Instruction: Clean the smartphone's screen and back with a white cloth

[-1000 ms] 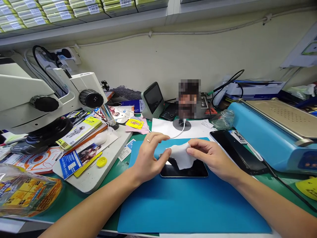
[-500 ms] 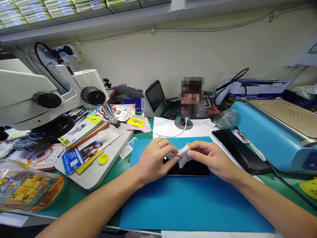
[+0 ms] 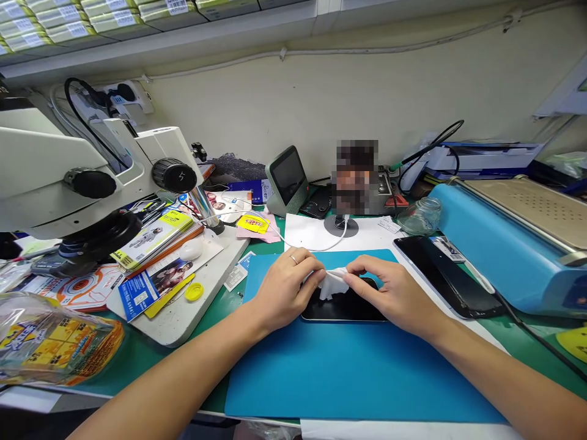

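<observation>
A small white cloth or wipe (image 3: 334, 285) hangs between my two hands, just over a black phone (image 3: 343, 310). My left hand (image 3: 290, 282) pinches the wipe's left end between thumb and fingers; a ring is on one finger. On the other side, my right hand (image 3: 389, 292) pinches its right end. The phone lies flat, screen up, on a blue mat (image 3: 348, 373), and the hands and wipe hide parts of it. Whether the wipe touches the screen I cannot tell.
A microscope (image 3: 151, 165) with papers on its base stands left, near a clear plastic bottle (image 3: 55, 342). Another phone (image 3: 447, 278) lies right of the mat, beside a blue machine (image 3: 513, 256). A small display (image 3: 288, 180) and a glass jar (image 3: 420, 215) stand behind.
The wipe has changed from a bunched, upright shape to a drooping one, stretched between both hands. My hands have shifted slightly, and more of the phone's far right corner shows.
</observation>
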Tool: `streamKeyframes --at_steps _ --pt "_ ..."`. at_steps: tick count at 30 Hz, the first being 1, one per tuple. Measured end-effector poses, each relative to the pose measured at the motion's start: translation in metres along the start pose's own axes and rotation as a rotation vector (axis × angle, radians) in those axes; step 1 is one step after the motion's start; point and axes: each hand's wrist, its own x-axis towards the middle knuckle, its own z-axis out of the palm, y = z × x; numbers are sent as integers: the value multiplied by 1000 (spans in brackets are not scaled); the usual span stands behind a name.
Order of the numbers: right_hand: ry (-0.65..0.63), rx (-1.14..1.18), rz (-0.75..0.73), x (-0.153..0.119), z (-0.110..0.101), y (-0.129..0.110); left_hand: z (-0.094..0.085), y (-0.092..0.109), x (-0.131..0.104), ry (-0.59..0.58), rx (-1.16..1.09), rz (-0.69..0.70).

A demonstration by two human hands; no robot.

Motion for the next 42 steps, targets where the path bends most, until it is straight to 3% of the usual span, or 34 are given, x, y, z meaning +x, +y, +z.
streamKeyframes --at_steps 8,13,16,20,23,27,32,36,42 --pt "104 -52 -126 -2 2 6 2 -4 -1 25 43 -1" --pt "-2 161 -19 -4 7 7 1 -3 -1 3 7 60" --pt "-111 158 27 -3 7 5 2 -4 -2 -26 -14 84" --pt "-82 151 22 2 -2 2 3 -9 -1 -48 -39 80" --pt "-24 81 0 5 -12 -1 2 -14 1 -21 -41 44" --pt "-12 -155 -115 -3 -17 -3 -1 -21 4 24 -43 -101" --pt "-216 -417 -309 -38 2 -11 0 -29 5 52 -52 -191" --pt "-216 -534 -259 -55 18 -21 1 -32 5 65 -53 -221" --pt "-375 -607 -166 -37 50 -46 1 -32 6 57 -45 -243"
